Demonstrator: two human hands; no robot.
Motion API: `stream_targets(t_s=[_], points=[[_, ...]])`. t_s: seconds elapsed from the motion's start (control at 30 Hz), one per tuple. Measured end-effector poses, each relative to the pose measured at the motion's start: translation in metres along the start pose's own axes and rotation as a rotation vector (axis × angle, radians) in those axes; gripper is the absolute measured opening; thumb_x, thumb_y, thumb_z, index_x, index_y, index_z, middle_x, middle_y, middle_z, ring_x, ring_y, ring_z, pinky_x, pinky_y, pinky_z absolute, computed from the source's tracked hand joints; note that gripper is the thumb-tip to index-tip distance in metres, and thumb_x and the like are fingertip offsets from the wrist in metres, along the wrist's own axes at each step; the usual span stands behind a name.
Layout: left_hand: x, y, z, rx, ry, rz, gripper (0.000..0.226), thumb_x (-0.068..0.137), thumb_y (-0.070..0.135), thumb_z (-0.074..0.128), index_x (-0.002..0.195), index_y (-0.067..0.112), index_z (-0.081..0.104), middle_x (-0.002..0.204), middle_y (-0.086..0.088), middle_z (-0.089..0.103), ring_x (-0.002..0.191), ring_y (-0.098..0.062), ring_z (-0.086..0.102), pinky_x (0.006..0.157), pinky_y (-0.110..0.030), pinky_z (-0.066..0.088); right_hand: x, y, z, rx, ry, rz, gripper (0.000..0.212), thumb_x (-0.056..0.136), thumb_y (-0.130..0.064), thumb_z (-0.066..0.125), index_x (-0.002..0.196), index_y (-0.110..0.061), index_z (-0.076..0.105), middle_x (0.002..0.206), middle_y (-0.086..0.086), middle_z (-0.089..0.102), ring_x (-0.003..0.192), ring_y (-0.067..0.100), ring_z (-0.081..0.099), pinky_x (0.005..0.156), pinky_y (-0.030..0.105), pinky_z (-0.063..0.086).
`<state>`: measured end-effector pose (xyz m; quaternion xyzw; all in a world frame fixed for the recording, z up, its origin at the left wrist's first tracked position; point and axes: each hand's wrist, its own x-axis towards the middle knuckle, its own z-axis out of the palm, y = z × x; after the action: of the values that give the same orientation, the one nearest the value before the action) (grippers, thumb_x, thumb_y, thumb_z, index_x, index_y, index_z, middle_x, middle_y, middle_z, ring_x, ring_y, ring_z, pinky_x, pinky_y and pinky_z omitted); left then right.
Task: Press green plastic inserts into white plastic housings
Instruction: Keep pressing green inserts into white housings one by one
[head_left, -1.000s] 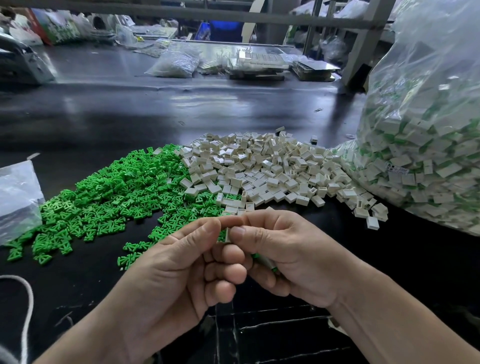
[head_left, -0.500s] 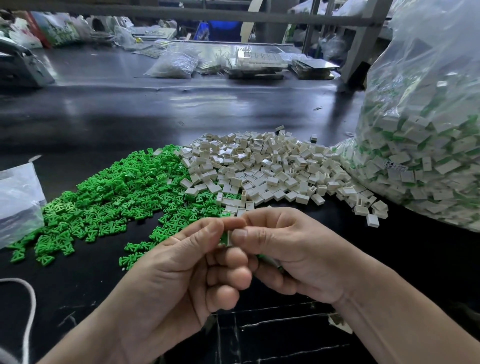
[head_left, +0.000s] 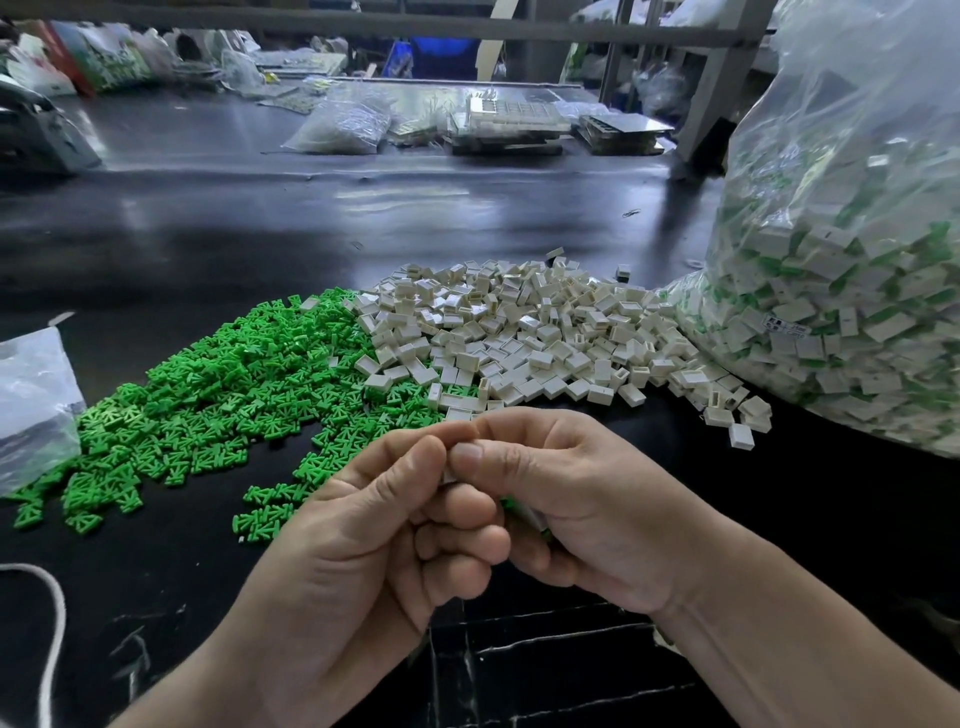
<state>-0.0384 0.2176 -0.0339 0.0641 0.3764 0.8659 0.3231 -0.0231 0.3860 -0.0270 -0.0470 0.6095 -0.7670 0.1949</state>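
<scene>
My left hand (head_left: 363, 540) and my right hand (head_left: 576, 499) meet over the table's front, thumbs tip to tip. Together they pinch a small white housing (head_left: 448, 476), mostly hidden by the thumbs. Green and white pieces (head_left: 524, 512) show inside my right palm under the curled fingers. A heap of green inserts (head_left: 218, 395) lies on the black table to the left. Beside it, on the right, spreads a heap of white housings (head_left: 524, 332).
A big clear bag of assembled white-and-green parts (head_left: 841, 291) stands at the right. A smaller clear bag (head_left: 31, 410) lies at the left edge, a white cord (head_left: 54, 618) below it. Bags and trays (head_left: 498, 122) sit at the far side of the black table (head_left: 218, 218).
The thumbs have closed tighter together, and the green seen between them earlier is now hidden. Both hands stay in the same spot.
</scene>
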Motion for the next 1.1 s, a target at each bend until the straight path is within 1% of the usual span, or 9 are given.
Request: stream_targets(t_s=[0.23,0.47,0.67,0.8,0.87,0.9,0.97,1.03,1.1], points=[[0.001,-0.003,-0.002,0.003,-0.021,0.036,0.055,0.053,0.031,0.095,0.1,0.009,0.075,0.066,-0.012,0.069,0.056,-0.022,0.07,0.043,-0.025,0.054,0.001,0.0,0.0,0.035,0.001,-0.006,0.051,0.092,-0.032,0.062,0.123,0.008,0.057,0.06,-0.003,0.056,0.039,0.005,0.045,0.033,0.015,0.033],[0.0,0.0,-0.002,0.022,0.001,0.037,0.052,0.047,0.024,0.097,0.092,0.01,0.075,0.059,-0.014,0.066,0.046,-0.023,0.066,0.038,-0.026,0.052,0.0,0.002,0.003,-0.003,-0.008,-0.021,0.05,0.092,-0.032,0.062,0.123,0.006,0.059,0.063,-0.001,0.057,0.041,0.005,0.045,0.033,0.017,0.033],[0.0,-0.001,-0.002,0.043,0.011,0.044,0.049,0.05,0.025,0.096,0.091,0.009,0.075,0.058,-0.014,0.065,0.047,-0.024,0.067,0.042,-0.027,0.054,-0.001,0.002,0.003,-0.022,0.002,-0.017,0.048,0.091,-0.033,0.063,0.121,0.004,0.062,0.063,-0.001,0.058,0.042,0.006,0.045,0.033,0.017,0.034],[0.0,-0.001,-0.003,0.037,-0.034,0.075,0.047,0.065,0.028,0.089,0.104,0.007,0.073,0.069,-0.013,0.07,0.059,-0.023,0.071,0.048,-0.027,0.056,0.0,0.002,0.002,0.01,0.02,-0.02,0.049,0.091,-0.034,0.061,0.121,0.005,0.059,0.059,-0.005,0.056,0.041,0.006,0.045,0.033,0.016,0.032],[0.0,0.0,-0.003,0.072,-0.091,0.108,0.046,0.075,0.028,0.081,0.114,0.006,0.068,0.079,-0.015,0.072,0.068,-0.025,0.073,0.052,-0.028,0.057,0.0,0.002,0.0,0.08,0.019,-0.024,0.037,0.092,-0.033,0.06,0.107,0.001,0.062,0.056,-0.005,0.055,0.039,0.006,0.045,0.034,0.015,0.03],[0.0,0.001,-0.004,0.11,-0.096,0.131,0.045,0.077,0.027,0.08,0.115,0.007,0.067,0.08,-0.017,0.071,0.068,-0.027,0.072,0.052,-0.029,0.057,-0.001,0.002,0.0,0.101,0.019,-0.034,0.028,0.092,-0.033,0.06,0.098,-0.006,0.065,0.056,-0.004,0.055,0.039,0.006,0.044,0.034,0.016,0.03],[-0.001,0.003,-0.006,0.243,-0.043,0.205,0.038,0.074,0.031,0.082,0.106,0.014,0.069,0.076,-0.02,0.07,0.062,-0.031,0.071,0.049,-0.031,0.055,0.0,0.002,0.002,0.091,0.01,-0.053,0.02,0.092,-0.033,0.06,0.084,-0.015,0.065,0.057,-0.001,0.056,0.039,0.007,0.044,0.035,0.017,0.029],[-0.004,0.003,-0.01,0.514,0.04,0.339,0.03,0.076,0.036,0.079,0.098,0.019,0.068,0.073,-0.019,0.07,0.059,-0.032,0.069,0.047,-0.032,0.054,0.0,0.002,0.004,0.058,0.004,-0.053,0.024,0.092,-0.033,0.061,0.075,-0.016,0.062,0.062,0.006,0.056,0.039,0.009,0.042,0.035,0.016,0.027],[-0.007,0.002,-0.012,0.79,0.092,0.495,0.016,0.082,0.037,0.069,0.094,0.026,0.067,0.074,-0.013,0.071,0.06,-0.027,0.069,0.05,-0.03,0.055,0.0,0.002,0.004,0.049,0.002,-0.036,0.026,0.089,-0.033,0.061,0.069,-0.018,0.061,0.064,0.006,0.055,0.038,0.009,0.041,0.035,0.016,0.025]])
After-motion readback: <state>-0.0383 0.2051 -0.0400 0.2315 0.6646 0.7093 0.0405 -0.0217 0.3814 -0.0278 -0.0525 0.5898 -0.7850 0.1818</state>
